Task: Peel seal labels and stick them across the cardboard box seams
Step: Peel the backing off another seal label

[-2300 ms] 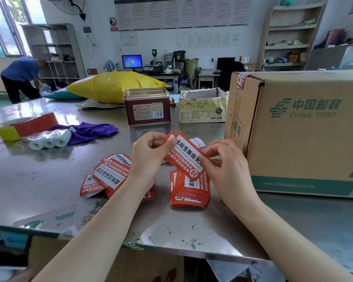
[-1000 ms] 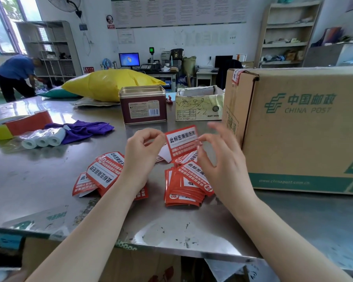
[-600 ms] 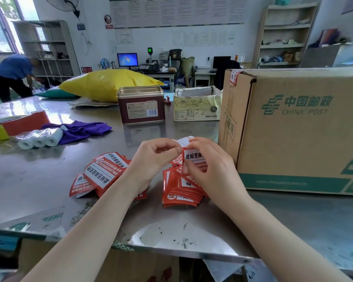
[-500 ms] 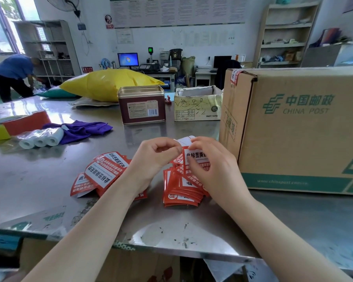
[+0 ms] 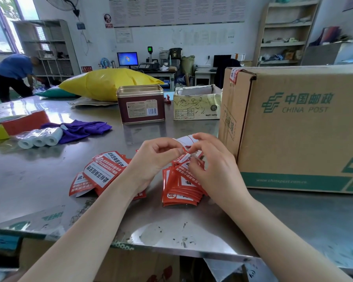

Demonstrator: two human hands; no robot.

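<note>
A: What takes up the most room?
B: The steel table (image 5: 39, 180), then the cardboard box (image 5: 302, 127) at right, closed, with one seal already over its far left top corner.
A: And the labels?
B: A red stack (image 5: 177, 190) near the middle, a looser pile (image 5: 102, 169) to its left.
A: The hands?
B: Left hand (image 5: 153, 161) and right hand (image 5: 214, 167) meet above the stack, both pinching one label (image 5: 186, 148) between fingertips; its white backing curls up.
A: Farther back?
B: A tin (image 5: 141, 103) and purple cloth (image 5: 84, 129).
</note>
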